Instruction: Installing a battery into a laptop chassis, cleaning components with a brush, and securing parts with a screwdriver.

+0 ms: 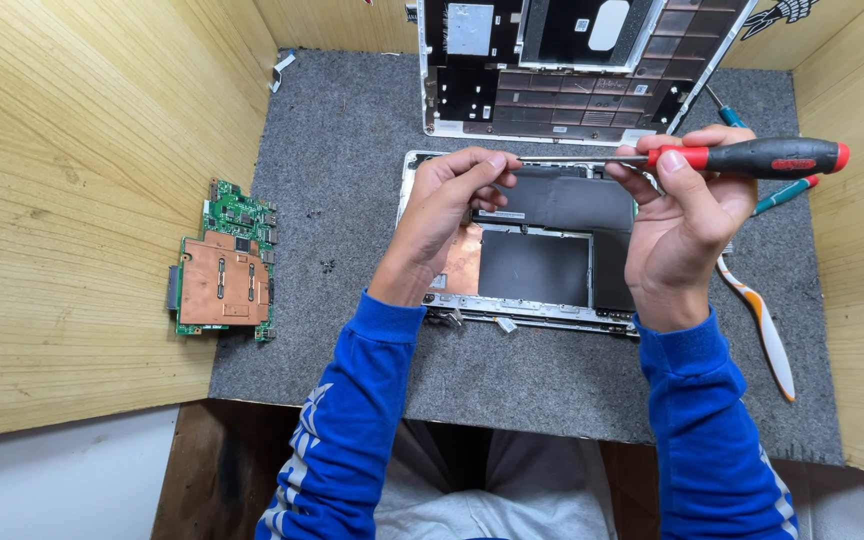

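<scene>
Screwdriver [752,157] spans right grip [680,215] to left fingertips [497,162].

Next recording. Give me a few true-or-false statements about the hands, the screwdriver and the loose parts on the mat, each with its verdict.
1. The right hand holds a red-and-black screwdriver. True.
2. The left hand pinches at the screwdriver's tip. True.
3. The green circuit board lies right of the open laptop base. False: it lies to the left, at the edge of the grey mat.
4. The white-and-orange toothbrush is held in the left hand. False: it lies on the mat at the right.
</scene>
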